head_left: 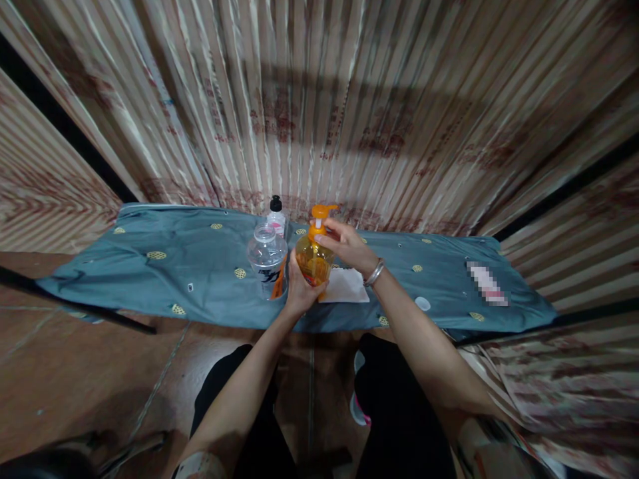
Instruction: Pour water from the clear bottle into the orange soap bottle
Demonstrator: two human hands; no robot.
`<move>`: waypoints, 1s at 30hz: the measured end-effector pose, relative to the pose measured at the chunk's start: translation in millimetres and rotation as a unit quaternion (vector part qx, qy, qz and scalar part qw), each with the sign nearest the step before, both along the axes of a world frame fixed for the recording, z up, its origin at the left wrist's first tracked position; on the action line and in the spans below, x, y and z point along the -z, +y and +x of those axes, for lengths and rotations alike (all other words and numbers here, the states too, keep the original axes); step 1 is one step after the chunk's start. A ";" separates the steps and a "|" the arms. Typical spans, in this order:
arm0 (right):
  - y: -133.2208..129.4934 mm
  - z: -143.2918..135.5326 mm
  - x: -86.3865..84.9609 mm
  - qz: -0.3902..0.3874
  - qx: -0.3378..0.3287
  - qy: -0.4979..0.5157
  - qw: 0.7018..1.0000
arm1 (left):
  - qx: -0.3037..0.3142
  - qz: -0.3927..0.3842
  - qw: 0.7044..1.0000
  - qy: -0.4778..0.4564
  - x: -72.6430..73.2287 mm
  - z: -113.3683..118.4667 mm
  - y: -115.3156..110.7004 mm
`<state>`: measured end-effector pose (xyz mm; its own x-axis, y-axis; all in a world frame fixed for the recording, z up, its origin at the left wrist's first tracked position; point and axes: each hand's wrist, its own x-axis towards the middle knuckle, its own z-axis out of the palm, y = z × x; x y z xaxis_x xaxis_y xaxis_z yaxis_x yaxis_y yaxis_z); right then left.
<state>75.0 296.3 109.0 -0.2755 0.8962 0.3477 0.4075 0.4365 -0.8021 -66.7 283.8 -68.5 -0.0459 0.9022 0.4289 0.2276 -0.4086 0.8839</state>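
An amber see-through pump bottle (313, 261) with an orange pump head stands upright over the cloth-covered table, between my hands. My left hand (301, 287) is wrapped round the lower body of the bottle. Up at the neck, my right hand (344, 241) grips the orange collar with thumb and fingers, a silver bracelet on its wrist. Just left of the bottle is a clear, wide-mouthed plastic bottle (266, 256) without a cap, bearing an orange and black label. Behind that stands a small clear bottle (276, 218) with a black top and a pink label.
A white paper or cloth (347, 287) lies beneath my right wrist. Farther right are a round white lid-like disc (422, 303) and a blurred-out pinkish item (486, 283). The table (150, 279) wears a blue-green cloth. A striped curtain (309, 100) hangs behind it.
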 end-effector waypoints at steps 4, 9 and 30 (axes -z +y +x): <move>2.3 -2.6 4.3 0.017 0.091 -0.019 0.996 | 0.001 -0.002 1.000 -0.003 -1.1 -0.4 0.4; 2.5 -5.2 4.9 0.045 0.136 -0.035 0.989 | 0.009 -0.005 1.000 -0.007 -4.0 -0.2 0.4; 3.8 4.2 -4.7 -0.006 0.034 -0.027 0.999 | 0.007 -0.009 1.000 -0.008 -5.2 0.5 -0.3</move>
